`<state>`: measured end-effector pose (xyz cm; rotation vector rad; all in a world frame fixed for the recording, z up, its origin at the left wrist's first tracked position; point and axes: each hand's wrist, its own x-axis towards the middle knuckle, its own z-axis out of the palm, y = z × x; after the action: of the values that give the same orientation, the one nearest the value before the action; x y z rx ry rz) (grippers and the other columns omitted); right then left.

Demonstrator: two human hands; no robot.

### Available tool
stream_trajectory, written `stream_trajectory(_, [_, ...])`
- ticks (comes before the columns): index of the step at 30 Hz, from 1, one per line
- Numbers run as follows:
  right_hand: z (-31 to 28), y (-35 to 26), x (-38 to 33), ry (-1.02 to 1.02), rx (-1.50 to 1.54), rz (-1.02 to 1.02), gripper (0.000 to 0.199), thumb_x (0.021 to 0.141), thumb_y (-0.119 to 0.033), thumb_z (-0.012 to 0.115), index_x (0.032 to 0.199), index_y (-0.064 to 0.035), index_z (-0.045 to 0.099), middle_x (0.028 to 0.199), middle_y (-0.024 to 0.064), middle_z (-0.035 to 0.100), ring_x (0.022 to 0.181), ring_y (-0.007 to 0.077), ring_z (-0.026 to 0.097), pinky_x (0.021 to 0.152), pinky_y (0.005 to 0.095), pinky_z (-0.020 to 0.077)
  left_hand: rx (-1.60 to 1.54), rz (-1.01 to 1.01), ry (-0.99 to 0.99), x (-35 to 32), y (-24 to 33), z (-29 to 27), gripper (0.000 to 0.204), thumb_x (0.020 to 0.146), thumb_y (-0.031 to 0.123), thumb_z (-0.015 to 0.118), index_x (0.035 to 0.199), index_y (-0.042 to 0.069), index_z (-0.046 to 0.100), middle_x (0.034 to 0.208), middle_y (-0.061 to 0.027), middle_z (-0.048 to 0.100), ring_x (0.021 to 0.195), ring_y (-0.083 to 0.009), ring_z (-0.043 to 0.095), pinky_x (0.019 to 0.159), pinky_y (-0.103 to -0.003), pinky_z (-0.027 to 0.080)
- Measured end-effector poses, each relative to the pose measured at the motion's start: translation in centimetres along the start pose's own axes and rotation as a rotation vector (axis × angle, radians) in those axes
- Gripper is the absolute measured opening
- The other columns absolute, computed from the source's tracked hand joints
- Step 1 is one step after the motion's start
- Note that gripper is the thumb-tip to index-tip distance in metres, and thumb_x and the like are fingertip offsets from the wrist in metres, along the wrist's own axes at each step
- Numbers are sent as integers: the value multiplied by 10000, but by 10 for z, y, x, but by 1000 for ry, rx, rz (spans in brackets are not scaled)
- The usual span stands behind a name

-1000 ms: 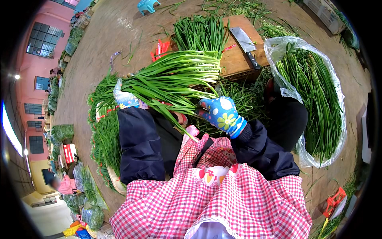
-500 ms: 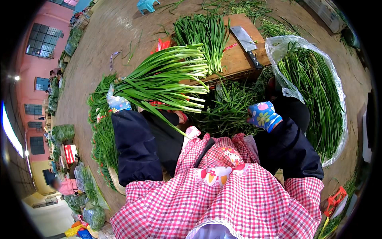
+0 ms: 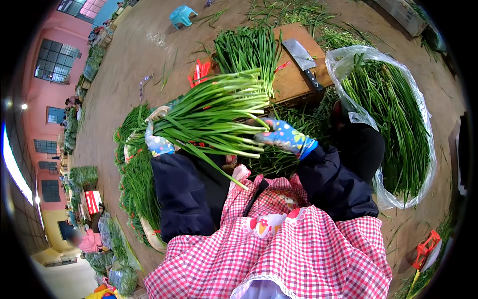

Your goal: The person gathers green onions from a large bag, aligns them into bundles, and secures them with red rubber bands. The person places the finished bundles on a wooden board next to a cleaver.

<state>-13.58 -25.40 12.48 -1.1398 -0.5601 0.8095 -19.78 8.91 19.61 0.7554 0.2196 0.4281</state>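
Note:
A loose fanned bunch of garlic chives [image 3: 214, 114] lies across my left hand [image 3: 158, 134], which is closed round its leafy part. The pale stem ends point right. My right hand [image 3: 286, 137] is at those ends, with fingertips closed on a few stalks; exactly which ones is hard to make out. Both hands wear patterned gloves with grey fingers. Beyond the bunch, more chives [image 3: 249, 52] lie on a wooden board [image 3: 294, 82]. A cleaver [image 3: 301, 57] with a black handle rests beside them. Loose green leaves [image 3: 279, 159] lie below my right hand.
A clear plastic bag [image 3: 343, 65] full of long chives stands at the right. Tied chive bundles [image 3: 139, 184] are stacked at the left by my sleeve. A red plastic piece [image 3: 199, 72] lies left of the board. A blue stool [image 3: 182, 16] stands farther off.
My right hand has moved left, from above the loose leaves to the stem ends of the bunch. My left hand and the bunch have shifted slightly right and nearer.

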Motion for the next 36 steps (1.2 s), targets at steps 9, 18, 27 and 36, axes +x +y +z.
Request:
stream_trajectory(9, [14,6,4,297,10,41,316,811,-185,695,1075,-19,638,911,36,667,817,79,572,736,253,460,-5,-2,246,15,-6,-39,482,917,314,389,1245,-36,439,1314,-229,450,1193,-381,453,1029,-546,339])
stream_trajectory(18, [-31,-9,-40,386,-256,142,198,872,-105,588,1022,11,648,907,33,665,813,75,581,757,225,467,-278,-95,-59,27,-7,-64,346,910,279,403,1096,37,566,1171,-174,578,1102,-357,530,976,-532,393])
stream_trajectory(27, [-8,-33,-23,396,75,-6,186,871,-160,619,939,7,660,832,7,652,754,68,575,675,224,453,-86,68,34,1,-19,38,225,900,234,478,866,44,594,854,-76,622,899,-241,578,919,-422,431])
stream_trajectory(36, [1,-88,-56,724,-583,-430,195,770,-212,710,757,-27,649,618,74,591,547,190,566,521,300,430,-131,33,-132,17,-4,42,197,872,198,536,889,21,620,897,-98,654,868,-197,603,1035,-419,370])
